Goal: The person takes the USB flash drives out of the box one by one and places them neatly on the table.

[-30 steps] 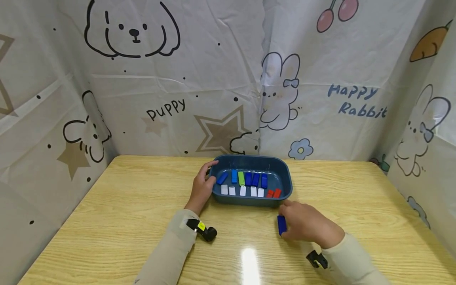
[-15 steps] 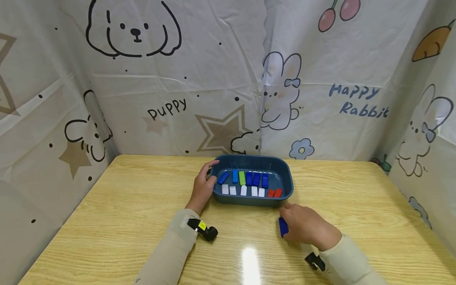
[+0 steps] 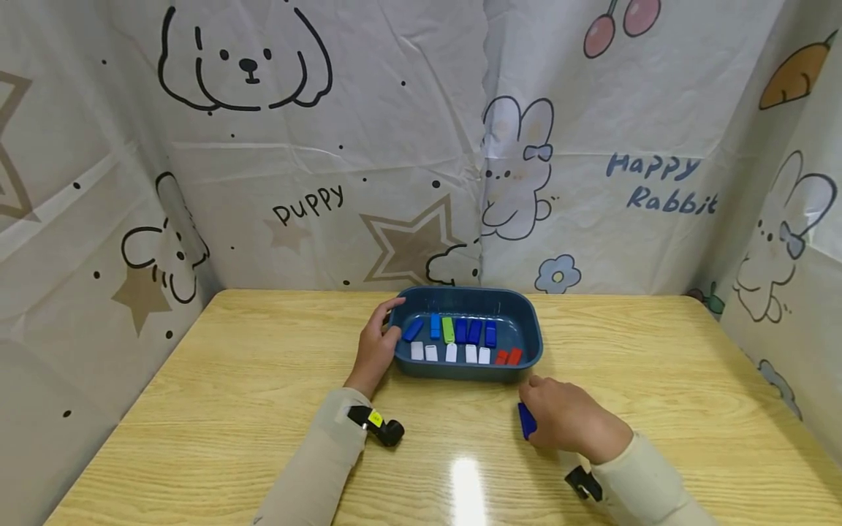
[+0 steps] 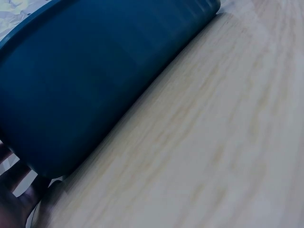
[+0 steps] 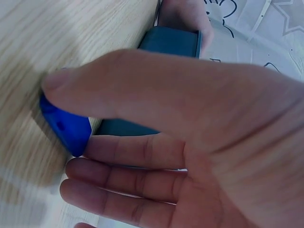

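Note:
A dark teal plastic basin [image 3: 467,372] stands on the table near its back edge. My left hand [image 3: 375,351] holds its left end, with thumb and fingers spread about the corners. In the left wrist view, fingers [image 4: 19,190] show beside the basin's end. Close to the basin's front right corner, my right hand [image 3: 569,416] pinches a dark blue block [image 3: 527,421], shaped like a USB stick. The right wrist view shows the thumb on top of the blue block [image 5: 66,126], which is low over or on the table; whether it touches cannot be told.
Inside the basin, blue pieces [image 3: 473,332] and a lime green one [image 3: 448,329] lie along the back. White pieces [image 3: 451,353] and two red ones [image 3: 514,356] lie along the front. A printed curtain [image 3: 395,146] hangs behind the wooden table [image 3: 263,365].
My right hand has shifted slightly towards me and to the right with the dark blue block. The left hand keeps its hold on the basin.

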`<state>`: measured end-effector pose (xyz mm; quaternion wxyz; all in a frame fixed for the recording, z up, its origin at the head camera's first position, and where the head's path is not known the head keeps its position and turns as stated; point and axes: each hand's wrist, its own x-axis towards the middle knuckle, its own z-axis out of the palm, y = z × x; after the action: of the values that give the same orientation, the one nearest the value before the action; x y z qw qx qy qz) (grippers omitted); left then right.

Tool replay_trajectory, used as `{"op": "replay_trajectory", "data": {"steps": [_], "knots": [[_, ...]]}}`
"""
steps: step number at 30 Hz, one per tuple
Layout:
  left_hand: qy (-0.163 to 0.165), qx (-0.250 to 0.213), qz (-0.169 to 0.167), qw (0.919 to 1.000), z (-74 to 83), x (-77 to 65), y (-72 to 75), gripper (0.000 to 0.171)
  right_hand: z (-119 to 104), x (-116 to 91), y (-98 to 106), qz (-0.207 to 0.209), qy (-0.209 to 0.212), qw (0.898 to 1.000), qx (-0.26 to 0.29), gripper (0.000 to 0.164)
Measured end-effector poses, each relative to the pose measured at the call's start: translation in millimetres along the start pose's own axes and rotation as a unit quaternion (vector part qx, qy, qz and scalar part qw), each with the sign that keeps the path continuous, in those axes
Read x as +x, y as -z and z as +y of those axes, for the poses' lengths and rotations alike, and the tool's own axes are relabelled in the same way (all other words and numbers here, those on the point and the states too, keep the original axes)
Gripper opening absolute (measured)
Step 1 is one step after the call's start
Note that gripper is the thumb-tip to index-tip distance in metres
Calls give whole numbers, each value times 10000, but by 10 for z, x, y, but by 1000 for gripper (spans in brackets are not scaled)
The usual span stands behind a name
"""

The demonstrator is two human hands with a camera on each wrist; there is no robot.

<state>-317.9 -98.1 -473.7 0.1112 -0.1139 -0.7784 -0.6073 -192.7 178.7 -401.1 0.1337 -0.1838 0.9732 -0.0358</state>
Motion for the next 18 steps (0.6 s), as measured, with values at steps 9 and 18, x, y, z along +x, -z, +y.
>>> {"op": "replay_trajectory", "data": {"steps": [9,18], "knots": [[13,54,-26,10000,295,-91,35,50,-7,-11,48,-13,-12,9999,117,51],[-52,22,-49,10000,355,-124,41,50,-11,-51,128,685,313,9965,349,40]]}}
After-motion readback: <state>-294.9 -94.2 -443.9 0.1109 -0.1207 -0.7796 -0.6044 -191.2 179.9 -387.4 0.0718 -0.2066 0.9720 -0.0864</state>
